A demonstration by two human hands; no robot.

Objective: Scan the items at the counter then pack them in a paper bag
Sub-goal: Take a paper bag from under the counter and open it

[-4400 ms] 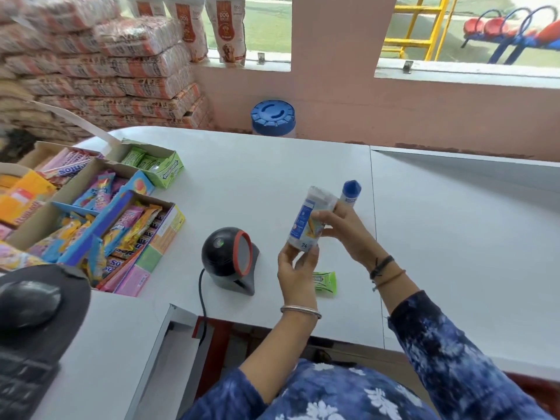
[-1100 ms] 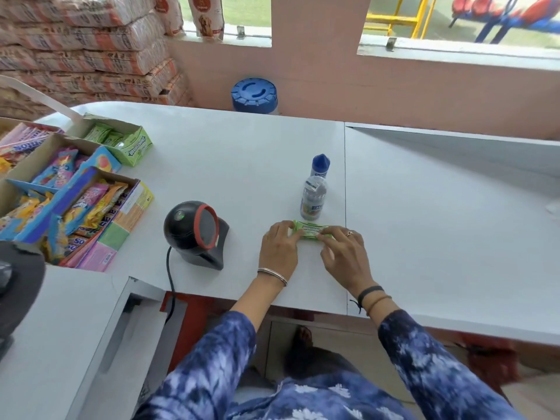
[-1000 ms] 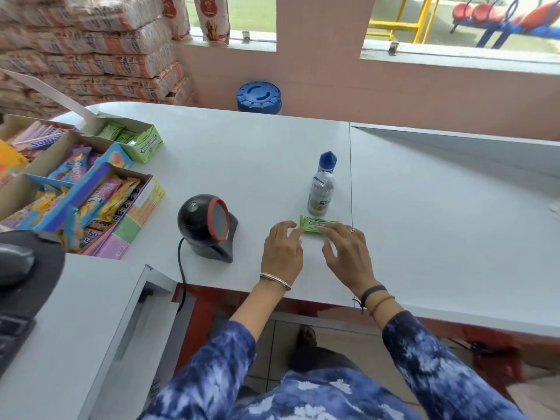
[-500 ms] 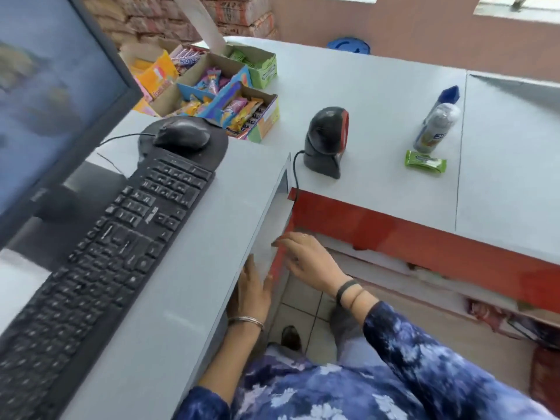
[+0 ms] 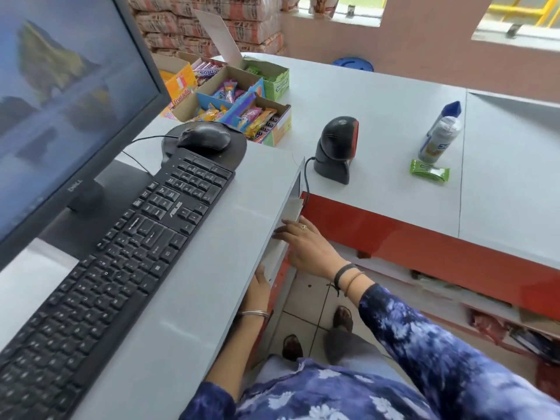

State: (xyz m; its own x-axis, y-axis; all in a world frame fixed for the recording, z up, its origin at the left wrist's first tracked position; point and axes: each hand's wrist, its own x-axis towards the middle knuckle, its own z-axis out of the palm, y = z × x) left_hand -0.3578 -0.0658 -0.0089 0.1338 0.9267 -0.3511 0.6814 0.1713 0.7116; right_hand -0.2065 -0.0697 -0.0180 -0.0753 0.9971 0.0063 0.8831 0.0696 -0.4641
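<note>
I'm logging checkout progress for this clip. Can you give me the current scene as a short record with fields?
items on counter: green gum pack, white bottle, blue-capped bottle
scanner: left of the items, unused
left hand: under the desk edge
right hand: on white sheets below the desk, possibly bags
paper bag: none on the counter

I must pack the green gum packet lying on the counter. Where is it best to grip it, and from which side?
The green gum packet lies flat on the counter, just in front of the white bottle. Probably best to come from above and pinch its two long edges near the middle; the side towards the person is free, so the bottle should stay clear.
</note>
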